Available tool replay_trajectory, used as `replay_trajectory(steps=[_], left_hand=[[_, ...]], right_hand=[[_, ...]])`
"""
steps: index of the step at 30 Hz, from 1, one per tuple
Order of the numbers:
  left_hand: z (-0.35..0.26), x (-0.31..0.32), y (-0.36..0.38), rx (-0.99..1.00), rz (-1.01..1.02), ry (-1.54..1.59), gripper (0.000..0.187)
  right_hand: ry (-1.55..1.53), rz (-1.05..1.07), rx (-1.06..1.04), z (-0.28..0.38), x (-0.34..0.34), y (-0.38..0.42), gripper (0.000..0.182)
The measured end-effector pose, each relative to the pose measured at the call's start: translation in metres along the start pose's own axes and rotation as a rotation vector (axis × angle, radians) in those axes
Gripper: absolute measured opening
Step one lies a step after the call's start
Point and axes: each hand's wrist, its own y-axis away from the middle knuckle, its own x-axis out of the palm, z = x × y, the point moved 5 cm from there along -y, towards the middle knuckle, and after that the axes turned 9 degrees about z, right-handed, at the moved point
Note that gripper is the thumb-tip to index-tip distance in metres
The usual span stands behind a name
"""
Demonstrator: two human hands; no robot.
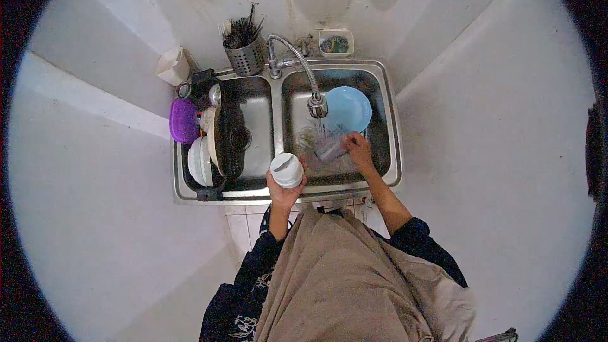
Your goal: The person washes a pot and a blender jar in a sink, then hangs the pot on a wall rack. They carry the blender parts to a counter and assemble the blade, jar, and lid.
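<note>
Pale walls flank your two-basin sink. Your left hand curls its grip round one white piece; your right hand pinches one clear cup over the right basin, near one blue plate.

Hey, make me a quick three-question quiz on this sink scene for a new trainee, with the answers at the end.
1. Multiple choice: What does the left hand hold?
A) a sponge
B) a white round piece
C) a purple tub

2. True or false: The blue plate lies in the same basin that the faucet head hangs over.

3. Short answer: Which hand holds the see-through container?

Key:
1. B
2. True
3. The right hand
</note>
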Motion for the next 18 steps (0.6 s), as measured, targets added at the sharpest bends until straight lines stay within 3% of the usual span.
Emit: replay_trajectory(steps=[2,5,8,11,14,18], left_hand=[[0.000,0.001,-0.002,-0.010,0.029,0.017,0.054],[-0.001,0.004,0.001,0.011,0.012,0.000,0.055],[0.000,0.003,0.000,-0.001,0.065,0.015,0.054],[0.001,0.002,0.000,-0.008,0.057,0.036,0.054],[0.000,0.003,0.001,-0.026,0.045,0.038,0.053],[-0.003,-0.003,-0.001,0.002,-0.004,0.022,0.053]], right_hand=[[-0.397,0.037,0.154,-0.031,-0.005,0.002,0.020],[-0.750,-0.058,0.316,-0.050,-0.001,0.019,0.019],[-0.993,-0.044,0.503,-0.047,0.005,0.034,0.019],[-1.193,0.040,0.553,-0.052,0.013,0.035,0.018],[-0.961,-0.089,0.561,-0.053,0.012,0.028,0.016],[0.002,-0.047,-0.049,0.018,0.015,0.005,0.017]])
